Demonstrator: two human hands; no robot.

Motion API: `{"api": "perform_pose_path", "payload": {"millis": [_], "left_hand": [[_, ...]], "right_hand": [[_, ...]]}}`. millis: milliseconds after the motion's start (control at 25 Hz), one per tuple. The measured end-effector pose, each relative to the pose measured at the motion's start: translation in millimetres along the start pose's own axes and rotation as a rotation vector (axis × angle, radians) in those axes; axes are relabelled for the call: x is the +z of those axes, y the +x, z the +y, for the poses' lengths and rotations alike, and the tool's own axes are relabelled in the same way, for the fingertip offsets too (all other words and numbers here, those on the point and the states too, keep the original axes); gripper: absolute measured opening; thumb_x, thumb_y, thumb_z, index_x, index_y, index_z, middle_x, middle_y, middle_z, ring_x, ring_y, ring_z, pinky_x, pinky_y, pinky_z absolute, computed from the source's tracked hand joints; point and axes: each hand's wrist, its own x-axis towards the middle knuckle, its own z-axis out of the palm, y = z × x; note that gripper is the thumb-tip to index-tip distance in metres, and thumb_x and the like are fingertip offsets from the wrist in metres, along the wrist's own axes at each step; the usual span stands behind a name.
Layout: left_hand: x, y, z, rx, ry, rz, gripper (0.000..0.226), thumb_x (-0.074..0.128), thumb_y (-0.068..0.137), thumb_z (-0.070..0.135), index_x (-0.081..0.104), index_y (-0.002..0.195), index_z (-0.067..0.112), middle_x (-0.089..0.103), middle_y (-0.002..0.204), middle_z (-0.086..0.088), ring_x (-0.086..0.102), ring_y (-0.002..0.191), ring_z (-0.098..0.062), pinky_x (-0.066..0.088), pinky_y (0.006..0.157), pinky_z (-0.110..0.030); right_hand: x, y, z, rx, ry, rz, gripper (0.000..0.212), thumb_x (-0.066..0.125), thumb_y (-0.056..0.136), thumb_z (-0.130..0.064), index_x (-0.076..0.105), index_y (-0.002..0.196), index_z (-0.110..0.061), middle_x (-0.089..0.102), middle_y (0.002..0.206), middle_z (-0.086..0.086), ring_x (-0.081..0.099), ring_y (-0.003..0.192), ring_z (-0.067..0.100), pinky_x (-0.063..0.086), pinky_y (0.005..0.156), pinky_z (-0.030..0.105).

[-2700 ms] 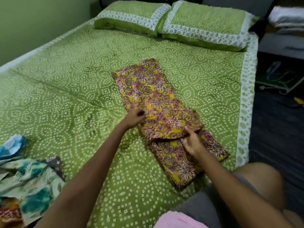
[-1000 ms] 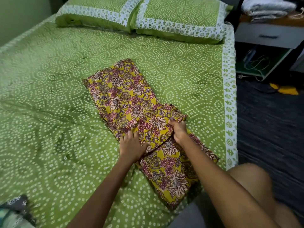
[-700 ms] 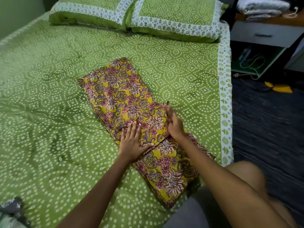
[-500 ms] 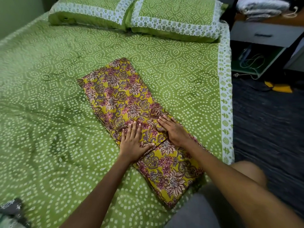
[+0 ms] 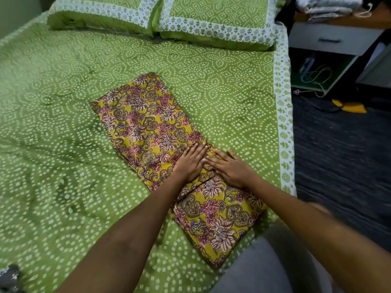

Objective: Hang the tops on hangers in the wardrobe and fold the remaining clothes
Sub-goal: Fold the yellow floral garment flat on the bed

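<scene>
A: Hands first. State?

B: Left hand [image 5: 189, 163] flat, fingers straight and together, palm down on the garment [image 5: 148, 132]. Right hand [image 5: 229, 168] the same, fingers spread a little, pressing beside it. Fingertips of the two nearly meet. Neither grips anything.

A: Where on the cloth?

B: Right at the fold edge, where the upper layer ends over the lower one. The garment lies as a long folded strip, slantwise on the bed [image 5: 53, 123], near end close to the bed's right edge.

A: Material?

B: Thin woven cloth, mustard-yellow with maroon and cream flowers and scrollwork. Lies flat, edges crisp. No label or writing that I can read.

A: Bed cover?

B: Green, white dotted rings, slightly creased; a white border with green motifs runs along its right side. Two pillows [image 5: 211, 20] in matching fabric at the head.

A: Beyond?

B: Bedside unit [image 5: 330, 39] with a drawer, folded pale cloth [image 5: 325, 6] on top, cables [image 5: 317, 75] on its lower shelf. Dark floor [image 5: 338, 155]. A scrap of patterned cloth [image 5: 8, 278] at bottom left, blurred.
</scene>
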Motion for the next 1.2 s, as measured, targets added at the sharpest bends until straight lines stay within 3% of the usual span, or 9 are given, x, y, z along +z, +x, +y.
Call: {"api": "perform_pose_path", "payload": {"millis": [200, 360, 640, 840, 880, 960, 1040, 1120, 1200], "left_hand": [[0, 9, -9, -0.099, 0.101, 0.053, 0.073, 0.01, 0.095, 0.059, -0.014, 0.147, 0.014, -0.02, 0.153, -0.001, -0.016, 0.143, -0.016, -0.012, 0.114, -0.036], [13, -29, 2, -0.073, 0.132, 0.05, 0.09, -0.013, 0.074, 0.075, -0.019, 0.142, 0.018, -0.024, 0.15, 0.0, -0.019, 0.141, -0.014, -0.018, 0.112, -0.036], [39, -87, 61, -0.172, 0.101, 0.066, 0.08, -0.015, 0.082, 0.065, -0.018, 0.144, 0.015, -0.024, 0.152, -0.008, -0.023, 0.141, -0.023, -0.015, 0.114, -0.039], [65, -134, 66, 0.036, 0.093, 0.172, 0.067, -0.002, 0.094, 0.056, 0.0, 0.149, 0.017, -0.001, 0.158, -0.007, -0.011, 0.144, -0.02, -0.011, 0.116, -0.035], [69, -146, 61, 0.083, 0.064, 0.199, 0.063, 0.002, 0.097, 0.053, 0.004, 0.149, 0.018, 0.007, 0.157, -0.007, -0.004, 0.145, -0.019, -0.007, 0.116, -0.033], [72, -162, 44, 0.18, -0.017, 0.185, 0.057, 0.006, 0.098, 0.05, 0.004, 0.15, 0.025, 0.013, 0.156, -0.007, 0.004, 0.145, -0.017, -0.002, 0.116, -0.031], [69, -178, 33, 0.273, -0.078, 0.193, 0.063, 0.015, 0.095, 0.059, 0.007, 0.15, 0.028, 0.015, 0.155, -0.007, 0.004, 0.145, -0.013, -0.003, 0.116, -0.028], [62, -189, 30, 0.311, -0.091, 0.211, 0.081, 0.031, 0.084, 0.073, 0.025, 0.147, 0.022, 0.023, 0.153, -0.005, 0.012, 0.143, -0.011, 0.003, 0.117, -0.028], [63, -193, 32, 0.311, -0.014, 0.264, 0.073, 0.044, 0.082, 0.068, 0.042, 0.136, 0.018, 0.044, 0.143, -0.003, 0.036, 0.134, -0.015, 0.02, 0.112, -0.034]], "right_hand": [[11, -24, -10, 0.082, 0.023, 0.021, 0.08, -0.023, 0.078, -0.066, 0.0, 0.146, -0.033, -0.003, 0.15, -0.016, -0.017, 0.14, 0.022, -0.017, 0.111, 0.047], [15, -49, -16, 0.13, -0.028, 0.012, 0.078, -0.022, 0.078, -0.069, -0.007, 0.147, -0.036, -0.008, 0.155, -0.011, -0.017, 0.142, 0.025, -0.014, 0.113, 0.053], [21, -81, -16, 0.134, -0.023, -0.06, 0.083, -0.028, 0.074, -0.07, -0.01, 0.145, -0.03, -0.014, 0.154, -0.004, -0.018, 0.142, 0.024, -0.016, 0.112, 0.051], [2, -118, 20, -0.045, 0.094, -0.191, 0.05, 0.002, 0.095, -0.05, -0.004, 0.143, -0.036, -0.008, 0.151, -0.016, -0.019, 0.141, 0.011, -0.015, 0.115, 0.039], [-5, -125, 30, -0.082, 0.134, -0.237, 0.051, 0.016, 0.095, -0.038, -0.001, 0.143, -0.035, -0.004, 0.152, -0.017, -0.017, 0.141, 0.009, -0.012, 0.117, 0.038], [-12, -130, 42, -0.113, 0.162, -0.292, 0.079, 0.036, 0.074, -0.018, 0.004, 0.144, -0.033, 0.001, 0.151, -0.018, -0.012, 0.141, 0.005, -0.01, 0.116, 0.034], [-13, -129, 41, -0.118, 0.132, -0.291, 0.083, 0.047, 0.072, -0.009, 0.019, 0.145, -0.035, 0.009, 0.151, -0.02, -0.004, 0.142, 0.004, -0.003, 0.117, 0.035], [-13, -121, 38, -0.037, 0.182, -0.223, 0.065, 0.056, 0.079, -0.005, 0.044, 0.136, -0.034, 0.028, 0.148, -0.02, 0.011, 0.142, 0.008, 0.013, 0.117, 0.04], [-24, -106, 35, 0.046, 0.357, -0.116, 0.04, 0.062, 0.079, -0.004, 0.066, 0.115, -0.023, 0.049, 0.137, -0.014, 0.025, 0.135, 0.01, 0.026, 0.111, 0.038]]}}
